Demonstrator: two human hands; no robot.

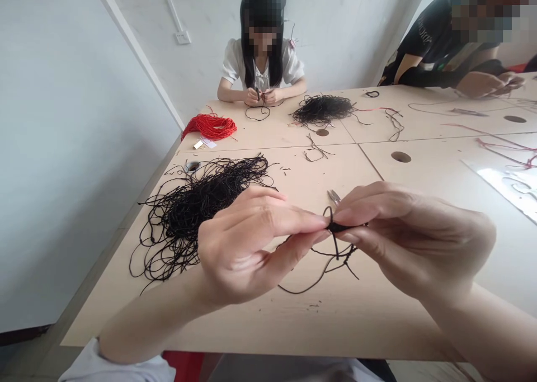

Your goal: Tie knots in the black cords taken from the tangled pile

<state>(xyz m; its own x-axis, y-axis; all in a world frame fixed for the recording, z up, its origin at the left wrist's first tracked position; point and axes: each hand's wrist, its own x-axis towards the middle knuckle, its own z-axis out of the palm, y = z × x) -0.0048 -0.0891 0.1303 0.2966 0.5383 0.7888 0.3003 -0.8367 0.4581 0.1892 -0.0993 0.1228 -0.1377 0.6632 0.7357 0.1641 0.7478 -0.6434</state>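
Black cord point(337, 227) pinched above the near part of the table point(377, 326)

Your left hand point(245, 239) and right hand point(413, 231) are close together, each clamped thumb-to-finger on the cord's dark, thick middle. A thin loop stands up between them, and loose strands trail below. Just beyond your right hand lies a metal tool point(334, 196), partly hidden, so you cannot tell its full shape. To the left, a large tangle of black cords point(201, 203) spreads behind your left hand. A red cord bundle point(212, 127) lies at far left, and a smaller black pile point(324, 109) at far centre. One person in white sleeves point(293, 63) sits opposite, handling dark cord; another in dark clothing point(432, 35) leans in at far right.
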